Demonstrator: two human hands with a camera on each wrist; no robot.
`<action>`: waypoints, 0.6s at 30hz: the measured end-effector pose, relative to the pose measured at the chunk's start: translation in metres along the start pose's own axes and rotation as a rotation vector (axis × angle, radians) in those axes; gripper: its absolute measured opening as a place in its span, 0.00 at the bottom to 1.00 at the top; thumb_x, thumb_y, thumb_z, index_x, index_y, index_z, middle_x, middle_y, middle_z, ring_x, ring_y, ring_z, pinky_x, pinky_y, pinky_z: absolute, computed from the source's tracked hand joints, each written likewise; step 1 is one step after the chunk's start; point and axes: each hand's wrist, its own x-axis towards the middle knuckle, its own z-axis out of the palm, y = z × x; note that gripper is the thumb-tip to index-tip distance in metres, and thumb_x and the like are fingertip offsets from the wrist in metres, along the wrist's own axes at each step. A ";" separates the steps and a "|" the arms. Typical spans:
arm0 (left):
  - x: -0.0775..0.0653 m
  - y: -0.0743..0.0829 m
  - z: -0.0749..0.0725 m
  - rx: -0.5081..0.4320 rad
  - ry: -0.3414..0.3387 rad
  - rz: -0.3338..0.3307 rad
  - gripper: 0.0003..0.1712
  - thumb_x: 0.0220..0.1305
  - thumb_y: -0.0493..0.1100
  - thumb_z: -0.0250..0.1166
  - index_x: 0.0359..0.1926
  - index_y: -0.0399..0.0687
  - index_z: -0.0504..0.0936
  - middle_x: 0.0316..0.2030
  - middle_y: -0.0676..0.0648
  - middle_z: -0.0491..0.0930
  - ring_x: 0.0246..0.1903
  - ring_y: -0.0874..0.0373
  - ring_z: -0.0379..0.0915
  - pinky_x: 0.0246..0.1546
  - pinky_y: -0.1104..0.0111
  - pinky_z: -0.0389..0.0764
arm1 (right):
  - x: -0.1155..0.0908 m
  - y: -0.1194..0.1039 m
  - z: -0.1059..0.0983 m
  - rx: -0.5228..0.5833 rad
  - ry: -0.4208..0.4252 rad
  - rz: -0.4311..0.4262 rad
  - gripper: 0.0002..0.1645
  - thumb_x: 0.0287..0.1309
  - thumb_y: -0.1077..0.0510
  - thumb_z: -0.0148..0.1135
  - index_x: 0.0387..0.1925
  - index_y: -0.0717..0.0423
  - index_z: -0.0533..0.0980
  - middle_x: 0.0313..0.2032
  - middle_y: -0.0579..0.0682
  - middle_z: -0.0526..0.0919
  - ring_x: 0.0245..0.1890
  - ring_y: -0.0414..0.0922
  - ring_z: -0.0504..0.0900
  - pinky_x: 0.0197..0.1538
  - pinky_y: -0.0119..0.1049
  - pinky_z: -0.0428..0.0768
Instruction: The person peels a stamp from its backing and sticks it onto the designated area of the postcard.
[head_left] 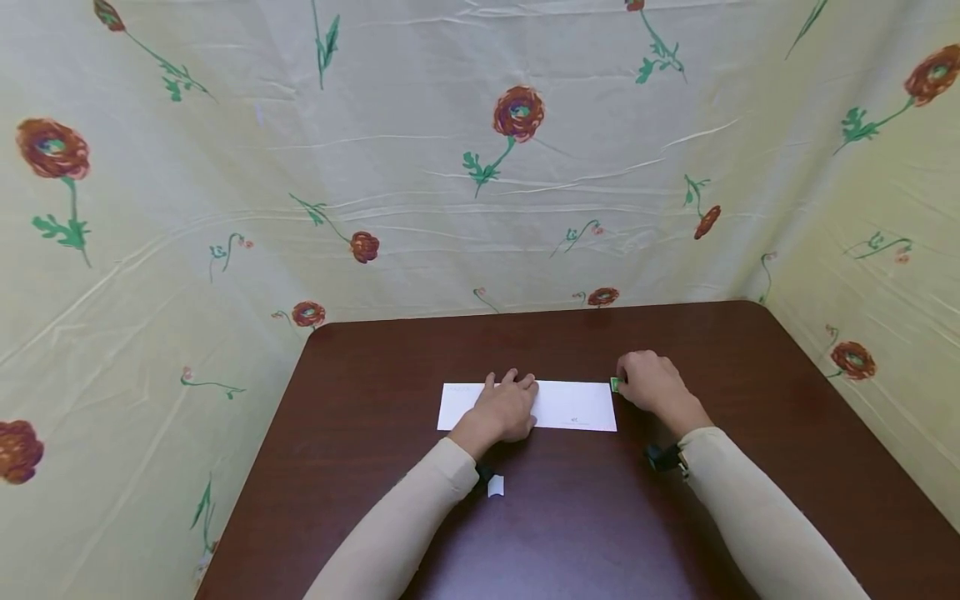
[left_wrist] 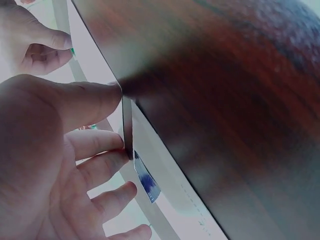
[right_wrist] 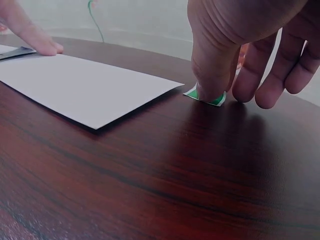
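The white envelope [head_left: 573, 404] lay on the surface [head_left: 360, 367] under the parted fingers of the left hand [head_left: 506, 409]; the right hand's [head_left: 651, 381] fingers pinched a green slip [head_left: 615, 384] beside its right end (grasped, seemingly not yet placed).

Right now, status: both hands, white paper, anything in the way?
Left hand resting on white paper. Right hand touching green slip beside it. Paper on table, partly covered by left hand.

From high on the near side of a white rectangular paper sheet [head_left: 573, 406], the head view faces forward and down; wrist views, close and low, face across the sheet they share, the left tilted.
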 end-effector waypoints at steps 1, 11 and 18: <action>0.000 0.000 0.000 -0.002 0.000 0.000 0.38 0.70 0.57 0.58 0.76 0.53 0.61 0.77 0.53 0.57 0.77 0.48 0.49 0.73 0.44 0.55 | 0.000 0.000 0.000 0.007 0.001 0.003 0.06 0.58 0.56 0.68 0.31 0.55 0.81 0.27 0.49 0.81 0.26 0.46 0.74 0.28 0.41 0.74; -0.002 0.000 0.000 -0.010 0.011 0.002 0.37 0.70 0.57 0.58 0.76 0.53 0.62 0.77 0.54 0.57 0.77 0.48 0.49 0.73 0.45 0.55 | -0.004 0.003 -0.001 0.105 0.040 0.008 0.07 0.57 0.57 0.67 0.27 0.51 0.76 0.23 0.47 0.76 0.24 0.46 0.73 0.26 0.37 0.70; -0.002 0.000 0.000 -0.008 0.016 -0.001 0.37 0.70 0.58 0.58 0.76 0.53 0.62 0.77 0.54 0.58 0.77 0.48 0.49 0.74 0.45 0.52 | -0.007 0.002 -0.015 0.128 -0.027 -0.004 0.06 0.55 0.57 0.68 0.26 0.51 0.77 0.23 0.48 0.76 0.23 0.46 0.73 0.26 0.37 0.72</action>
